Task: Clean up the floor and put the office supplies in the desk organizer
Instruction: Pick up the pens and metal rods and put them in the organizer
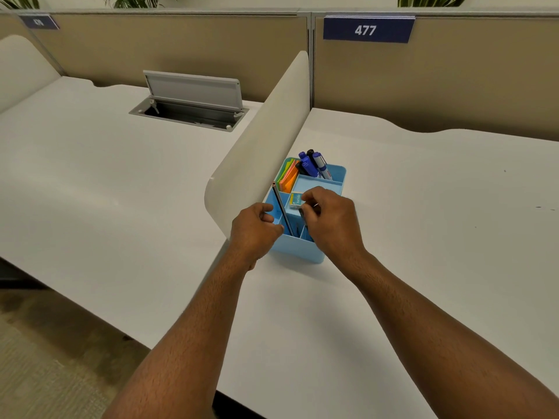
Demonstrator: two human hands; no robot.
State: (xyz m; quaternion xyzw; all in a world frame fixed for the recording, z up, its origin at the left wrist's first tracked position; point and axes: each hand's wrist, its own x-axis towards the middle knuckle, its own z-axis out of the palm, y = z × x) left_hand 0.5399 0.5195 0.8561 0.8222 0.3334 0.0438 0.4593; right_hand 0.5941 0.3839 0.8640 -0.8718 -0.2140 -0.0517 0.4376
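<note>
Desk organizer [298,249] on desk [423,237], just right of divider panel [266,140]. Markers [316,164] in rear compartment, sticky notes [289,175] rear-left, pencil [282,210] leaning front-left. Cable hatch [190,104] left beyond divider.

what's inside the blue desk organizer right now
In the desk organizer: markers standing in the back corner, colored sticky notes back left, a pencil leaning in front, and a small labelled box mid-tray. The right hand covers the front right compartments.
</note>
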